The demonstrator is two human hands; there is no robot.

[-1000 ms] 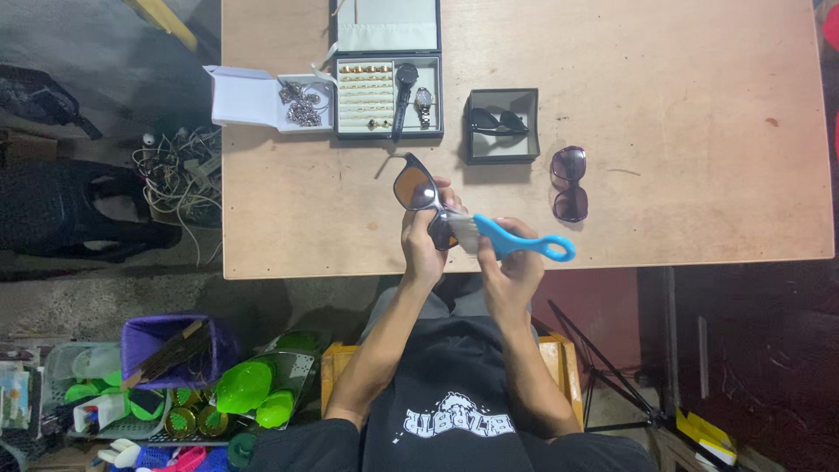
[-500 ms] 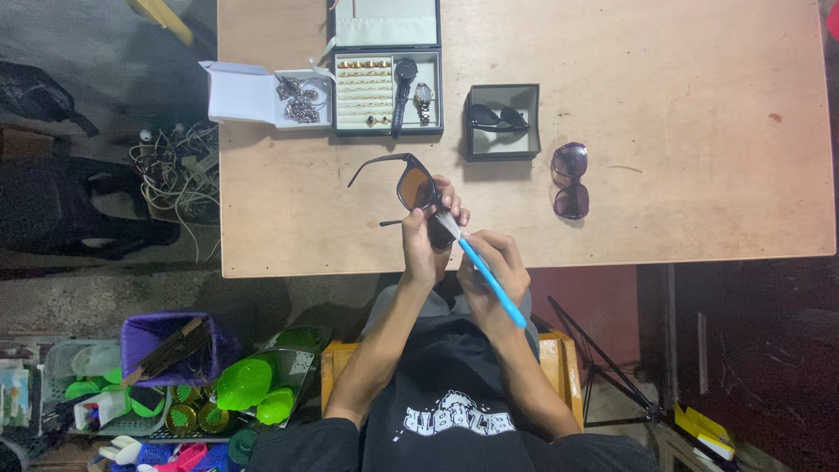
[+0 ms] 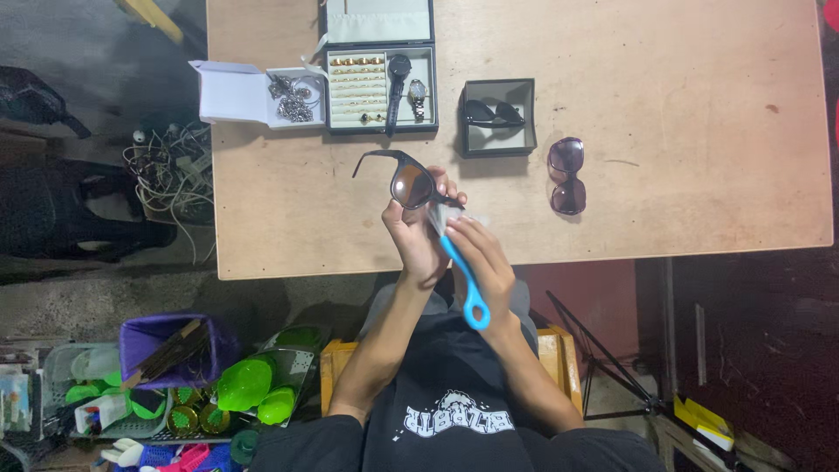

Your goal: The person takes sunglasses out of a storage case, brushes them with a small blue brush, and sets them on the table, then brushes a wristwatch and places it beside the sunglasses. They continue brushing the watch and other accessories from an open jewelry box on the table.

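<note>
Head view: the left hand (image 3: 418, 240) is closed around dark-framed sunglasses with brown lenses (image 3: 409, 181), raised clear of the wooden table (image 3: 682, 105), lens tilted toward the tool. The right hand (image 3: 483, 265) grips a blue plastic loop-handled cleaning tool (image 3: 463, 284), its tip pressed to the lens. Beyond the fingers sits an open jewellery case (image 3: 379, 89); a purple-lensed pair (image 3: 566, 175) lies off to the right.

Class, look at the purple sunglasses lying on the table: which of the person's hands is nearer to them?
Right. The right hand, holding a blue tool, is just left of and below the purple sunglasses. The left hand, holding dark sunglasses, is farther left.
</note>
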